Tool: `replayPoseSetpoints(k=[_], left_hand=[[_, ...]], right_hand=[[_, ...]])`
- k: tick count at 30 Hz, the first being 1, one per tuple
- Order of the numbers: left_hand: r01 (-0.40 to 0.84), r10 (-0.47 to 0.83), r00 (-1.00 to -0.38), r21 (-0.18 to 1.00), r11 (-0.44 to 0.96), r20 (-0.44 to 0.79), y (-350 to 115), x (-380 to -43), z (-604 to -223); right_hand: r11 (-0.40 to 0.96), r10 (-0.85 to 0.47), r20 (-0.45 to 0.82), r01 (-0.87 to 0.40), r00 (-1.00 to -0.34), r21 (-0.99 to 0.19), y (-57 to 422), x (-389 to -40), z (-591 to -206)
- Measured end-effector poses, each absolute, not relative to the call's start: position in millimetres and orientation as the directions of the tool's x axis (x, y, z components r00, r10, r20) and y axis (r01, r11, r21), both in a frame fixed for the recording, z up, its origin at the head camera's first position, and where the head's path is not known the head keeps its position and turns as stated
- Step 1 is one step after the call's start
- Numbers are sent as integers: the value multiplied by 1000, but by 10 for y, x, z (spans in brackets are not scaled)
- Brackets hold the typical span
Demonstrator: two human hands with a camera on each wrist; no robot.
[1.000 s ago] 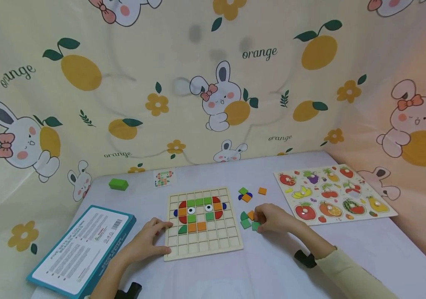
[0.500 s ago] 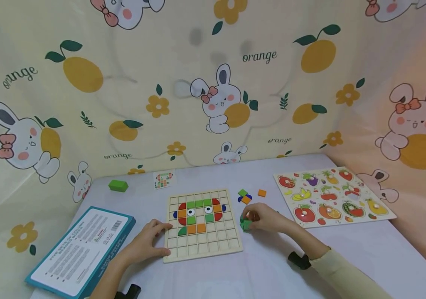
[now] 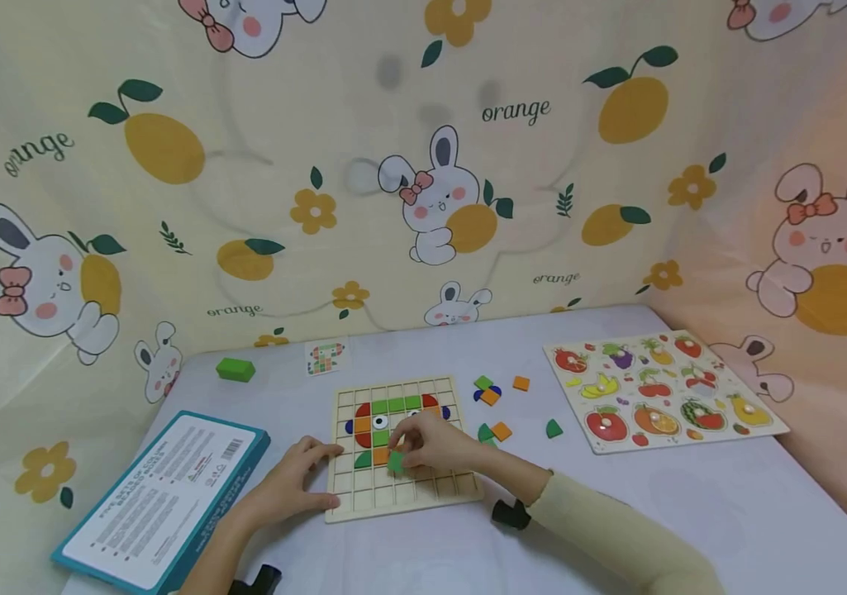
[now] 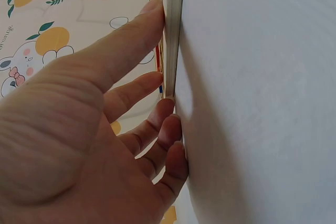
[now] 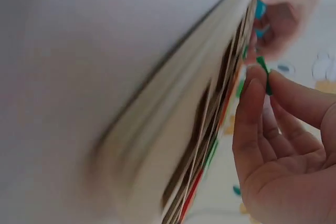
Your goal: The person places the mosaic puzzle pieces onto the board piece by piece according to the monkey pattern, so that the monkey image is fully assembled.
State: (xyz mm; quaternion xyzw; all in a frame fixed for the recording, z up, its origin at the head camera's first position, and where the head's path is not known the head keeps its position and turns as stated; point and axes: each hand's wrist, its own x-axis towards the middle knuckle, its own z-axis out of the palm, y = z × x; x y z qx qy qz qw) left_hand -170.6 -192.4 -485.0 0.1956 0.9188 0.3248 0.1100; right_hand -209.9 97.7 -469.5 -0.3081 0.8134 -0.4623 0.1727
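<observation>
A wooden grid board [image 3: 423,496] lies mid-table, with red, green, orange and blue tiles and two eye tiles set in its cells. My right hand [image 3: 438,445] is over the board and pinches a green tile [image 3: 396,463] between thumb and fingertips. In the right wrist view the green tile [image 5: 264,75] is seen edge-on, close by the board's face. My left hand [image 3: 291,481] rests at the board's left edge, thumb and fingertips touching it. The left wrist view shows the thumb [image 4: 131,40] against the board's side [image 4: 172,35]. My right hand hides some cells.
Right of the board lie loose pieces: a green quarter-round [image 3: 554,428], an orange square [image 3: 501,431] and several others. A fruit puzzle board [image 3: 661,392] lies farther right. At left are a blue box [image 3: 163,496] and a green block [image 3: 235,368]. A pattern card [image 3: 326,357] lies behind the board.
My right hand has picked up a green tile from the loose pieces and moved left with it over the board. The green quarter-round has come into view. My left hand stays at the board's edge.
</observation>
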Motion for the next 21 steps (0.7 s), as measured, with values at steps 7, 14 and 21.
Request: replayPoseSetpoints(k=[7, 14, 21], left_hand=[[290, 440, -895, 647, 705, -79, -1935, -1712, -4843], [279, 426, -901, 644, 712, -81, -1932, -1708, -4838], [276, 424, -902, 646, 712, -83, -1925, -1702, -4840]], right_hand=[[471, -670, -14, -410, -742, -781, 707, -2078, -4673], [550, -676, -35, -473, -736, -689, 668, -2049, -4629], [597, -672, -3, -540, -740, -593, 635, -1995, -4630]])
